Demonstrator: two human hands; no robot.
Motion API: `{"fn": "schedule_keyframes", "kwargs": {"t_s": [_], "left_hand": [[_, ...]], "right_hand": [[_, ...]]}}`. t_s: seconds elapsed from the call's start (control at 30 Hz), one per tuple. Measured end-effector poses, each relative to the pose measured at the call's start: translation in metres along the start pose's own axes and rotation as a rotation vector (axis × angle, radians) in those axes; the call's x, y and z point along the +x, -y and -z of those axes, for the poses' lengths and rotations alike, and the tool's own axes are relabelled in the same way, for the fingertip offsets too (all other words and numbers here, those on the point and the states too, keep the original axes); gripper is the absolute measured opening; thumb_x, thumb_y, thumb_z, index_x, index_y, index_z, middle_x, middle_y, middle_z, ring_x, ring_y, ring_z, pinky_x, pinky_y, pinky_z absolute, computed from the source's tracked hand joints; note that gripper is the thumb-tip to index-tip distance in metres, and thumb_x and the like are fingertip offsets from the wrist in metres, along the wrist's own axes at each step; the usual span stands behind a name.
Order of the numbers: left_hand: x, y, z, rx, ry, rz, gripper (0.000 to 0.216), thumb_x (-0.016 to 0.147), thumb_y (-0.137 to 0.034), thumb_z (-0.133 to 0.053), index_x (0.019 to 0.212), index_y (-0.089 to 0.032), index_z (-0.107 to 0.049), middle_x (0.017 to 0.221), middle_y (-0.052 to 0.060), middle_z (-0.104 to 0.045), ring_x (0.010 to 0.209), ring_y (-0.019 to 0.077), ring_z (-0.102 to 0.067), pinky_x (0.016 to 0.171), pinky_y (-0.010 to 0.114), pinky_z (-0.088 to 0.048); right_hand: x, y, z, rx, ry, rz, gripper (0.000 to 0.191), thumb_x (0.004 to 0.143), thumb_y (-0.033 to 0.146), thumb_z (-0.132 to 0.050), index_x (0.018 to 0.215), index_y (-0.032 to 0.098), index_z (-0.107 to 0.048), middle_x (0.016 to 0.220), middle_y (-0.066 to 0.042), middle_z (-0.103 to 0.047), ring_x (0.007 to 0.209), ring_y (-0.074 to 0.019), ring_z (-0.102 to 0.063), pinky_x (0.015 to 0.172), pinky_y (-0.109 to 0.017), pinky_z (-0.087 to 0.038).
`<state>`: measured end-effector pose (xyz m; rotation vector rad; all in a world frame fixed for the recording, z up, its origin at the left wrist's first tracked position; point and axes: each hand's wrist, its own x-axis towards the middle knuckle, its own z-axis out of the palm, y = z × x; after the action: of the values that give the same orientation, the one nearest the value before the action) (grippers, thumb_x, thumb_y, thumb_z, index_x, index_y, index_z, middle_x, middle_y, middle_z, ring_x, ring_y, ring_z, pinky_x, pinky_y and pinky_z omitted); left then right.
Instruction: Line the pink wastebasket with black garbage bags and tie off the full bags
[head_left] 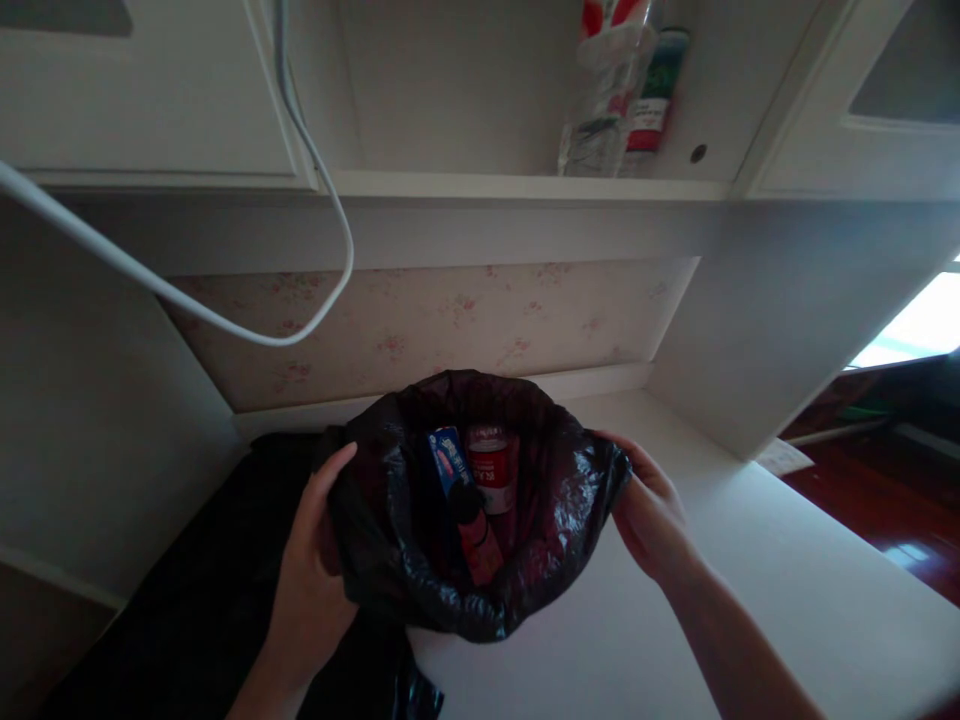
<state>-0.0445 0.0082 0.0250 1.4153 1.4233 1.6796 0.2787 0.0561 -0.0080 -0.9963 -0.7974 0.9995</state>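
Note:
A black plastic bag (570,500) lines what looks like a round bin, its mouth facing me. My left hand (315,540) grips the bag's left side, thumb over the rim. On the right, my right hand (652,505) pinches the bag's edge. Inside the bag lie a blue box (448,458), a jar with a red and white label (491,468) and a small red bottle with a black cap (476,535). The bin's outer wall is hidden by the bag.
Below the bag is a white desktop (735,530), with black plastic or cloth (187,570) on the left. A white cable (225,322) hangs in front. On the shelf (465,186) above stand a clear bottle (600,110) and a green and red can (657,95).

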Motion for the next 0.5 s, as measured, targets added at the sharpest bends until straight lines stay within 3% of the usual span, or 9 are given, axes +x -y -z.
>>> {"fn": "schedule_keyframes", "kwargs": {"t_s": [0.17,0.27,0.4,0.5], "left_hand": [[0.034,0.011,-0.002,-0.092,0.087,0.037,0.082,0.063,-0.043,-0.095,0.138,-0.029,-0.066,0.153,0.008,-0.061,0.147,0.0374,-0.051,0.122,0.046,-0.044],[0.056,0.023,0.003,-0.323,0.093,0.163,0.078,0.063,-0.047,-0.094,0.135,-0.027,-0.069,0.146,0.010,-0.067,0.138,0.0369,-0.060,0.112,0.044,-0.053],[0.078,0.029,0.005,-0.478,-0.035,0.326,0.053,0.064,-0.033,-0.091,0.114,-0.022,-0.077,0.118,0.006,-0.081,0.109,0.0275,-0.075,0.089,0.031,-0.061],[0.092,0.028,-0.001,-0.468,-0.014,0.415,0.054,0.071,-0.020,-0.083,0.125,-0.022,-0.073,0.102,0.003,-0.083,0.090,0.0199,-0.077,0.078,0.026,-0.058]], "right_hand": [[0.010,0.008,-0.009,0.083,0.074,-0.140,0.053,0.061,0.036,-0.095,0.112,0.032,-0.079,0.103,0.001,-0.083,0.086,-0.0179,-0.073,0.082,-0.030,-0.056],[0.023,0.009,-0.013,0.107,0.126,-0.245,0.066,0.062,0.031,-0.091,0.126,0.033,-0.074,0.106,0.001,-0.083,0.088,-0.0209,-0.077,0.083,-0.033,-0.057],[0.047,0.006,-0.019,0.117,0.166,-0.284,0.050,0.070,0.034,-0.085,0.119,0.031,-0.077,0.101,0.003,-0.084,0.086,-0.0215,-0.078,0.081,-0.034,-0.060],[0.063,0.007,-0.025,0.090,0.236,-0.299,0.037,0.078,0.041,-0.081,0.112,0.026,-0.079,0.103,0.000,-0.084,0.090,-0.0219,-0.078,0.085,-0.033,-0.061]]}}
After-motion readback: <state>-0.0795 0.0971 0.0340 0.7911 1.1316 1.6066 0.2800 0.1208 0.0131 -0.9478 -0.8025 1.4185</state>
